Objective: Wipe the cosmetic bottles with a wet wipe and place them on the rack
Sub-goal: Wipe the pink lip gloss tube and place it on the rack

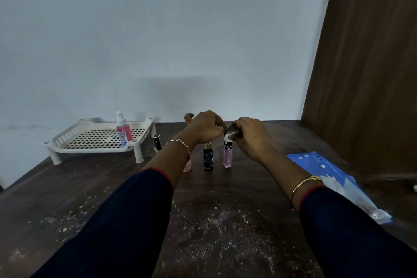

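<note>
**Item in hand:** slim lilac-pink clear bottle point(227, 157), upright on the dark wooden table point(225, 221) at centre, just right of a dark blue bottle with a gold neck point(208, 158). It is likely light, rigid and smooth, and slippery once damp. The narrow base makes it prone to tipping, so it is best held round the mid-body while the top is rubbed.

**White wet wipe** point(229, 136): soft and limp, bunched over the bottle's top.

**Right hand** point(250, 136): fingers curled, clamped on the wipe.

**Left hand** point(206, 127): fingers curled together just beside the wipe, thumb stuck out. Whether they pinch the cap or the wipe cannot be told.

**Nearby:**
- small pale pink bottle point(187, 166), partly hidden behind the left wrist
- dark bottle with a white rim point(156, 141), near the rack's right leg

**White perforated plastic rack** point(90, 140): far left, carrying a red spray bottle with a clear cap point(123, 130).

**Blue wet-wipe pack** point(320, 167): right, beside the right forearm.

**Obstructions:** the dark blue bottle and the two smaller ones stand between the lilac bottle and the rack, so a low carry could knock them
</note>
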Demonstrator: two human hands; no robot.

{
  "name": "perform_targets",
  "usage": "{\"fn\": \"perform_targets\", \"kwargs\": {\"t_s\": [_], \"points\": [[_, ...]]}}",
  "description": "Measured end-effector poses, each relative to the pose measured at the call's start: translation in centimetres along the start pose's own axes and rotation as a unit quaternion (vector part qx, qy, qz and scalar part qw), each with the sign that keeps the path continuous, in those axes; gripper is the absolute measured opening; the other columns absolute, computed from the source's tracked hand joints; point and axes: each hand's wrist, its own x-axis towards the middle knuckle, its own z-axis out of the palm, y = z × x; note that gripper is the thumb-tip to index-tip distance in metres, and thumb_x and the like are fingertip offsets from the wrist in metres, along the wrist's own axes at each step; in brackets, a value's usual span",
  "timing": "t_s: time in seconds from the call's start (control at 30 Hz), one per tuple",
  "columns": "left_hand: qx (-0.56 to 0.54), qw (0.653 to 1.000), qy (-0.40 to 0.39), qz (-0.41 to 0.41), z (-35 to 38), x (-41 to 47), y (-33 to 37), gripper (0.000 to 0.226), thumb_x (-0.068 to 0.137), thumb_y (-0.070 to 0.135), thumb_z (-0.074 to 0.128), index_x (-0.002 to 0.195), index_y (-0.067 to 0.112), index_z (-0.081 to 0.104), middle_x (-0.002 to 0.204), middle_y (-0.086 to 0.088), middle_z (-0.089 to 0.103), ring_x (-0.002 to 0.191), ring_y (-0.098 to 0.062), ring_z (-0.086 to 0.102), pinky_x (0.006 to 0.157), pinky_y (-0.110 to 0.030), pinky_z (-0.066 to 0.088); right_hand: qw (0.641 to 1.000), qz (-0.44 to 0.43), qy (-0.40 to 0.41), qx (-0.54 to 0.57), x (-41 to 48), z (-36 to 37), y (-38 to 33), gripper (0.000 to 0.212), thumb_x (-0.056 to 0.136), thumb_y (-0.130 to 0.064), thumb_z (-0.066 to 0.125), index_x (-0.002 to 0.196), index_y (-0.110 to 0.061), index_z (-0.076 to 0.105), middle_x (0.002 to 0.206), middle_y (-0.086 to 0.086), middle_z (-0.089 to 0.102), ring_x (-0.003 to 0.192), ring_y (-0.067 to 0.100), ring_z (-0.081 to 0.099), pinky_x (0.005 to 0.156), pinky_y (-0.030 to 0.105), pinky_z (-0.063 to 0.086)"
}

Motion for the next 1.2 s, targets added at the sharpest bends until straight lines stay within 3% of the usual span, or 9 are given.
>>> {"fn": "perform_targets", "kwargs": {"t_s": [0.07,0.2,0.37,0.47,0.63,0.73,0.8,1.03,1.2], "points": [[-0.011,1.0,-0.006,0.002,0.0,0.3,-0.1,0.028,0.082,0.017,0.047,0.084,0.028,0.073,0.08,0.009,0.067,0.091,-0.012,0.056,0.103,-0.045,0.023,1.0,-0.008,0.007,0.003,0.0,0.1,0.1,0.01,0.08,-0.013,0.066,0.088,-0.015,0.071,0.09,0.005,0.068,0.088,0.021,0.06,0.069,0.027,0.037],[0.011,1.0,-0.006,-0.004,0.1,0.4,-0.1,0.035,0.084,0.014,0.043,0.092,0.029,0.073,0.074,0.012,0.061,0.089,-0.011,0.053,0.104,-0.047,0.02,1.0,-0.005,0.021,-0.003,-0.1,0.5,0.2,0.008,0.083,-0.012,0.064,0.09,-0.011,0.069,0.09,0.007,0.067,0.087,0.023,0.059,0.066,0.025,0.032],[0.058,0.998,-0.002,0.005,0.2,0.1,0.4,0.031,0.086,0.022,0.044,0.094,0.03,0.073,0.087,0.009,0.07,0.096,-0.014,0.058,0.104,-0.052,0.009,0.978,0.16,0.067,0.116,-0.7,1.3,0.2,0.012,0.079,-0.02,0.072,0.077,-0.012,0.064,0.077,0.0,0.063,0.075,0.017,0.059,0.066,0.028,0.045],[0.091,0.996,0.006,0.015,0.0,-0.1,0.5,0.026,0.088,0.031,0.047,0.089,0.03,0.073,0.089,0.008,0.07,0.098,-0.015,0.059,0.106,-0.052,0.008,0.972,0.205,0.016,0.111,-2.0,1.9,0.8,0.014,0.078,-0.019,0.073,0.072,-0.008,0.067,0.072,0.005,0.067,0.07,0.017,0.062,0.059,0.025,0.044],[0.074,0.997,-0.003,0.0,-0.2,-0.3,0.7,0.025,0.082,0.041,0.054,0.085,0.025,0.074,0.081,0.006,0.07,0.092,-0.013,0.06,0.105,-0.053,0.01,0.946,0.285,0.028,0.151,-4.2,2.3,2.2,0.017,0.07,-0.025,0.08,0.062,-0.019,0.066,0.075,0.0,0.072,0.072,0.014,0.067,0.071,0.032,0.055],[0.049,0.998,0.013,-0.022,0.3,-0.3,0.9,0.03,0.076,0.048,0.061,0.077,0.022,0.073,0.077,0.006,0.07,0.086,-0.011,0.059,0.104,-0.055,0.012,0.927,0.294,0.046,0.227,-4.6,1.3,2.3,0.02,0.069,-0.023,0.082,0.061,-0.025,0.063,0.07,-0.003,0.068,0.065,0.007,0.063,0.065,0.025,0.052],[0.041,0.998,0.031,-0.022,0.7,-0.3,0.8,0.03,0.073,0.053,0.066,0.076,0.024,0.072,0.082,0.012,0.07,0.092,-0.011,0.059,0.105,-0.056,0.01,0.917,0.3,0.06,0.257,-4.6,0.7,2.3,0.018,0.071,-0.021,0.081,0.063,-0.024,0.065,0.069,-0.003,0.067,0.065,0.007,0.062,0.068,0.028,0.052],[-0.006,0.997,0.074,-0.004,1.3,-1.5,1.1,0.025,0.077,0.048,0.068,0.078,0.023,0.073,0.079,0.016,0.066,0.099,-0.008,0.06,0.107,-0.056,0.004,0.875,0.327,0.088,0.345,-5.1,-0.3,1.7,0.014,0.071,-0.016,0.081,0.067,-0.016,0.068,0.077,0.009,0.071,0.068,0.015,0.063,0.074,0.035,0.053],[-0.025,0.996,0.088,0.006,-0.1,-3.1,2.2,0.026,0.077,0.048,0.067,0.077,0.023,0.073,0.068,0.02,0.06,0.096,-0.006,0.059,0.105,-0.054,0.004,0.839,0.346,0.112,0.404,-6.2,-2.0,0.8,0.017,0.07,-0.018,0.082,0.078,-0.008,0.07,0.08,0.009,0.071,0.072,0.015,0.063,0.073,0.028,0.053]]}}
